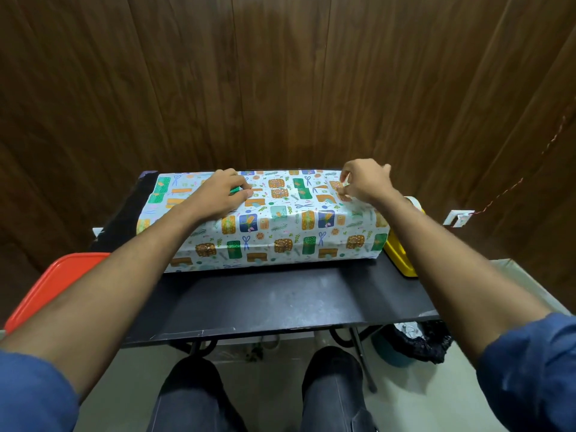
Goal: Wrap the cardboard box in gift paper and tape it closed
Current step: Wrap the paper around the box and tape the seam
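— Where is the box?
— On the black table (pixel 280 300), lying lengthwise, fully covered in gift paper (pixel 280 232) printed with parcels and scissors.
— And the hands?
— Both rest on its top. The left hand (pixel 223 194) presses down, fingers curled onto the paper. The right hand (pixel 363 182) pinches something small at the paper near the far right end; whether it is tape, I cannot tell.
— Anything nearby?
— A yellow object (pixel 399 254) just beside the box's right end.

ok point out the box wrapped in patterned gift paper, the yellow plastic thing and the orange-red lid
box wrapped in patterned gift paper (pixel 274 241): head view, on its near side face
yellow plastic thing (pixel 400 260): head view, on its top, right of the box
orange-red lid (pixel 53 285): head view, on its flat top
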